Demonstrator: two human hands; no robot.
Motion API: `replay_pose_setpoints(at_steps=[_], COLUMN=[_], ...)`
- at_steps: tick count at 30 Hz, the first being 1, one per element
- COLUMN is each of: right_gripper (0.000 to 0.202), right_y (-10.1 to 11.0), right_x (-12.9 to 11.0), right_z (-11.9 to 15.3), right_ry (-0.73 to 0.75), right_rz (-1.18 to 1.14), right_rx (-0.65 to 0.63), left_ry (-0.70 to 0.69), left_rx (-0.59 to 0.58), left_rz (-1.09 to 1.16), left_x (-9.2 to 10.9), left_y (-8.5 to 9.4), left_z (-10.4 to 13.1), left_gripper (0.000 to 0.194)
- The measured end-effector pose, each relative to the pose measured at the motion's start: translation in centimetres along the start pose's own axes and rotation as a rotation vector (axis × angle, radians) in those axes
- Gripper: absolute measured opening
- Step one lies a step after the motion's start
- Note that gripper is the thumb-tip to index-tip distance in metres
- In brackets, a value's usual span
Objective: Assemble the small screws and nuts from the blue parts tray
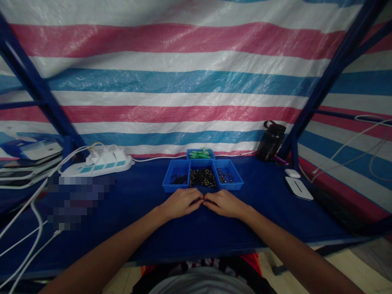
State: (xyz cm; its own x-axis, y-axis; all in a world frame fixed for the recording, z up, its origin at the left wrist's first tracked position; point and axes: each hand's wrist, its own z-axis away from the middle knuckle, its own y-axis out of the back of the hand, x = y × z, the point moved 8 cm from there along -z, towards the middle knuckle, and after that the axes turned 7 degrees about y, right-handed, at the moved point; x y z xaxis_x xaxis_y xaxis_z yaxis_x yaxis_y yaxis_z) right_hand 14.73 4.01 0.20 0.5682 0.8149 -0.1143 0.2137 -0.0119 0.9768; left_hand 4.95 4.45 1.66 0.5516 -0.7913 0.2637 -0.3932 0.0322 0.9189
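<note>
My left hand [183, 203] and my right hand [224, 203] meet fingertip to fingertip just in front of the blue trays. Both are pinched closed; whatever lies between the fingertips is too small to name. Beyond them, the middle blue tray [202, 162] holds many small dark and brass-coloured parts [202, 178]. Dark slim pieces [179, 179] lie in the left blue tray [168, 175]. A few small metallic parts [224, 175] are scattered in the right blue tray [237, 175]. Behind stands a small blue tray with green items [199, 154].
On the blue table [196, 241], a white power strip [101, 165] with cables sits at left, near stacked devices [30, 165]. A dark bottle [270, 141] stands back right, with a white case [292, 173] and a flat white device [299, 188] nearer.
</note>
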Motion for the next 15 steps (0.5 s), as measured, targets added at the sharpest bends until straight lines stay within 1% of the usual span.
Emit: replay_pose_setpoints(at_steps=[10, 15], right_gripper=[0.026, 0.026], right_y=[0.17, 0.27], right_x=[-0.16, -0.17], right_z=[-0.05, -0.02], right_ry=[0.035, 0.033], right_rz=[-0.021, -0.032], right_rx=[0.015, 0.016], left_ry=[-0.029, -0.023], left_rx=[-0.032, -0.022], left_rz=[-0.012, 0.01], left_x=[0.46, 0.26], left_y=[0.04, -0.16], left_z=[0.06, 0.08], left_gripper=[0.014, 0.008])
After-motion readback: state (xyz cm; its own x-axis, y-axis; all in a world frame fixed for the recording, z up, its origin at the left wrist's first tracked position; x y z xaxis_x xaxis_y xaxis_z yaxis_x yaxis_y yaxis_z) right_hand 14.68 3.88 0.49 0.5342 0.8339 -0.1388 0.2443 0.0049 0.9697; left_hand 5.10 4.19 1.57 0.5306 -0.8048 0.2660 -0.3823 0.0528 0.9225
